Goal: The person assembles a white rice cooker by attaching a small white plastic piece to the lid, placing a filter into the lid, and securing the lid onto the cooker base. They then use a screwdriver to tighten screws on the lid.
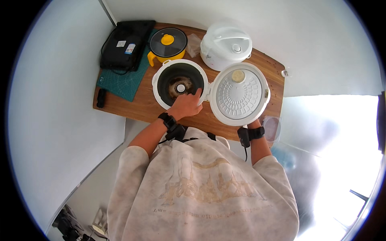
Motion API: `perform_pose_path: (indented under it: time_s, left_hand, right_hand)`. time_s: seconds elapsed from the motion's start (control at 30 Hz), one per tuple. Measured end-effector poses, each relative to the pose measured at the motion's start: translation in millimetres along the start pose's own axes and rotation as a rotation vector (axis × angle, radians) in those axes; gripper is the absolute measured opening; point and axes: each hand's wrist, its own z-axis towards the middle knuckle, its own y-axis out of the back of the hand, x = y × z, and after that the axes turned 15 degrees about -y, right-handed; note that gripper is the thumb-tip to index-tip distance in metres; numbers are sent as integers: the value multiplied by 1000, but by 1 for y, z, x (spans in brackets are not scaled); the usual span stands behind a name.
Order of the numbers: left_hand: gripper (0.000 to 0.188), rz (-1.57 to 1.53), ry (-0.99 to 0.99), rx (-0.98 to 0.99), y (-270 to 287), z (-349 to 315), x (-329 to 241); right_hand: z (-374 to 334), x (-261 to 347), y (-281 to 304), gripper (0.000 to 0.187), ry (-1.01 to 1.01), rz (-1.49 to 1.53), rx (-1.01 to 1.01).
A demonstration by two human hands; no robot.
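A white rice cooker (156, 93) stands on the table with its lid (240, 98) swung out to the right, inner side up. Its dark well shows a brownish, stained bottom and a small round central disc (181, 88). My left hand (185, 106) reaches over the near rim. One finger stretches along the inner wall, apart from the thumb, and the fingertips on the far side are partly hidden. My right hand (254, 124) is at the lid's near right edge, mostly covered by it, so its grip does not show. Both wrists wear black strapped devices.
Behind stand a yellow pot (179, 56) with a glass lid and a closed white rice cooker (225, 46). A black flat case (126, 45) lies on a green cutting mat (124, 85) at left. A clear plastic container (273, 128) sits beside the right forearm. Walls enclose the table.
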Motion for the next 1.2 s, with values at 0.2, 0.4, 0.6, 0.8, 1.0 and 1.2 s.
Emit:
perform_pose_path:
  time_s: [0.2, 0.4, 0.6, 0.8, 1.0, 1.2]
  left_hand:
    - [62, 4, 46, 62, -4, 2, 5]
    - [66, -63, 68, 87, 0, 6, 4]
    - [73, -81, 95, 118, 1, 5, 8]
    - [53, -217, -21, -150, 69, 8, -40]
    - [27, -938, 42, -141, 137, 16, -100]
    - [20, -1108, 183, -128, 142, 14, -119]
  right_hand:
    - [-14, -2, 2, 50, 29, -48, -17]
    - [-47, -2, 28, 50, 53, -97, -80]
    - [-61, -6, 46, 50, 86, -124, -163]
    - [-92, -10, 73, 50, 109, -166, -215]
    - [-86, -7, 76, 50, 135, -220, -210]
    - [-86, -7, 74, 51, 171, -269, -218]
